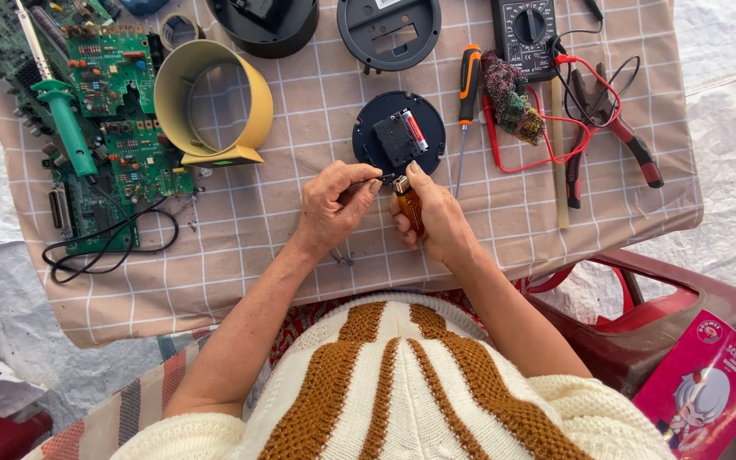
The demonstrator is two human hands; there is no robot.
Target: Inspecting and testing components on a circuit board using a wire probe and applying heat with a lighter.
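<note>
lighter (409,204), amber with a metal top, stands upright in the right hand (436,217), whose fingers are curled around its body with the thumb up by the metal cap. it sits near the front middle of the checked cloth (240,273), just below the round black clock back (399,135). the left hand (332,204) is pinched shut on a thin metal piece (375,180), thumb and forefinger pressed together, and the tip of that piece reaches toward the lighter's top; whether they touch cannot be told. the clock back lies flat with a black movement box (397,138) and a red-and-white battery (416,131) on it.

just right of the disc lies an orange-handled screwdriver (467,89), then a wad of multicoloured cloth (511,100), a black multimeter (525,34) with red leads (547,149), and red-handled pliers (632,145) near the cloth's right edge. left of the disc stands a yellow ring-shaped clock casing (215,102); further left are green circuit boards (104,111), a green-handled soldering iron (66,119) and a looped black cable (104,247). two more dark round parts (389,30) rest at the far edge. a dark red plastic chair (666,315) holds a pink packet (704,388) at lower right.
</note>
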